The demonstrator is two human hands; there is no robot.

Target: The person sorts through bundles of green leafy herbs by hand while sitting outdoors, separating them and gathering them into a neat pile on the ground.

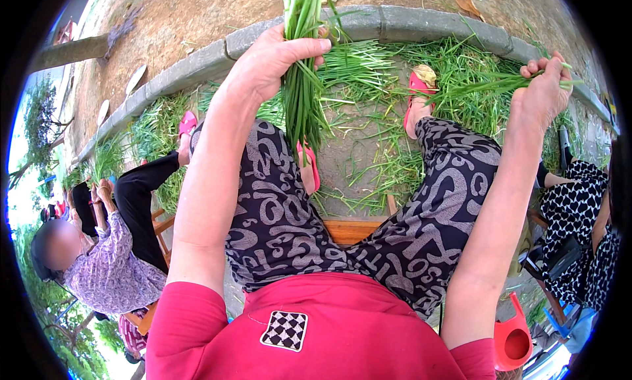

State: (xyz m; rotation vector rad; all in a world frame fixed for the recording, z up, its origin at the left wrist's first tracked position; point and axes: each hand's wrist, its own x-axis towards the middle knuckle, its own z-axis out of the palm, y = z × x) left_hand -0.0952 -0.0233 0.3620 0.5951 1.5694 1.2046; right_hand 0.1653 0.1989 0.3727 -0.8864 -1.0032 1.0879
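My left hand (273,58) is raised in front of me, closed round a thick bunch of chives (303,107). Their pale stalk ends point up and away, while the long green leaves hang down above my left knee. Out to the right, my right hand (545,93) is closed on a few loose chive leaves (484,85). These thin blades stick out to the left of the fist, and short ends show on its other side. Beyond my feet, more chives (359,64) lie in a pile against the kerb.
A grey stone kerb (401,23) curves across the far side, with bare earth behind it. Loose green leaves (454,57) litter the ground round my pink shoes. One person (118,268) sits at the left, another (573,235) at the right. A red plastic container (512,340) stands at lower right.
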